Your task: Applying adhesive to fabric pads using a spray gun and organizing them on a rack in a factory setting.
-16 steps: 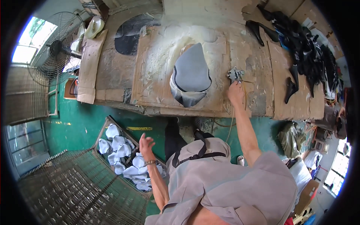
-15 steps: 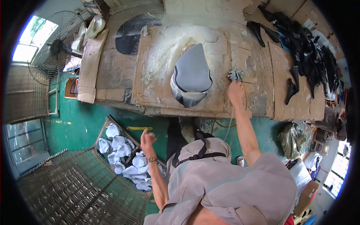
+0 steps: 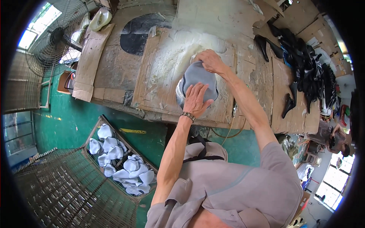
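Note:
A grey teardrop-shaped seat cover [image 3: 193, 74] with dark edging lies on the cardboard-covered table in front of me. My left hand [image 3: 195, 99], a bracelet on its wrist, rests on the cover's near half with its fingers apart. At the far, narrow end, my right hand [image 3: 211, 62] grips the cover's tip, fingers curled over the edge. A pale lower layer shows along the cover's left side. The small metal tool with a hose is hidden by my right forearm; part of the yellowish hose [image 3: 229, 130] hangs off the table edge.
Black saddle-shaped shells [image 3: 304, 68] are heaped at the table's right. A wire rack [image 3: 72, 182] stands at lower left, with several grey covers [image 3: 129, 167] piled beside it. A large fan [image 3: 57, 36] is at far left. Another person [image 3: 338, 138] is at the far right.
My right hand has left the metal tool and moved left onto the cover's far tip. My left hand has come up from beside the table onto the cover.

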A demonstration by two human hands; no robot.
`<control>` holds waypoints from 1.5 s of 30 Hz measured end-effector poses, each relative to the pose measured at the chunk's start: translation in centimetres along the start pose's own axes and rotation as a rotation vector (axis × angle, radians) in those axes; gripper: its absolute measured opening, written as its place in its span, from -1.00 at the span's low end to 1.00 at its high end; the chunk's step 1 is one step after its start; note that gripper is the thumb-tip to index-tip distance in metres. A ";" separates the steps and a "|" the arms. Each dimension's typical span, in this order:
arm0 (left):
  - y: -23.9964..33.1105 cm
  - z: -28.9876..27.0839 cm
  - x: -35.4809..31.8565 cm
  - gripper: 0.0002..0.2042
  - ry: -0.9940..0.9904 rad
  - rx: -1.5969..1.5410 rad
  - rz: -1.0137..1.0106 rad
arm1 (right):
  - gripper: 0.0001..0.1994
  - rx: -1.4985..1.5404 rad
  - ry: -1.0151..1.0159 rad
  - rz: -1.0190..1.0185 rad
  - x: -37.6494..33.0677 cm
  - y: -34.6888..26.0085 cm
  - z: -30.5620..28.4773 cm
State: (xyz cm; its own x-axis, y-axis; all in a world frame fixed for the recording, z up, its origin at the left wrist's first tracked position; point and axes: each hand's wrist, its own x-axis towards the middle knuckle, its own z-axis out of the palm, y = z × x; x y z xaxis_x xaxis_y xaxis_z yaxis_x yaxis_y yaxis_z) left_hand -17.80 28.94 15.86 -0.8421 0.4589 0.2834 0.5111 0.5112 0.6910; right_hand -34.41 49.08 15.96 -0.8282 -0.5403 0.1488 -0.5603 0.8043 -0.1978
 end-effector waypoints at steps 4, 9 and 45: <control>-1.0 -1.1 -0.5 -0.38 -0.032 -0.026 -0.011 | -0.79 0.209 -0.121 0.164 -1.5 -4.8 -2.8; -1.5 -1.2 -0.6 -0.37 -0.032 -0.047 0.018 | -0.73 0.357 -0.222 0.483 -1.0 -7.4 -5.0; -6.0 -9.4 -4.5 -0.60 0.875 -1.335 -0.350 | -0.22 0.131 -0.017 0.035 -7.7 -17.5 2.6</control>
State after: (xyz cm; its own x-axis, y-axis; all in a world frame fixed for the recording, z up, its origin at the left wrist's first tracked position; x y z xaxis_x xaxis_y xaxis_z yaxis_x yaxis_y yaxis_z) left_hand -18.71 16.97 16.73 -0.9512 -0.3039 -0.0543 0.1740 -0.6732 0.7187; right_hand -18.24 38.53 15.75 -0.8466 -0.5178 0.1232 -0.5272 0.7840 -0.3276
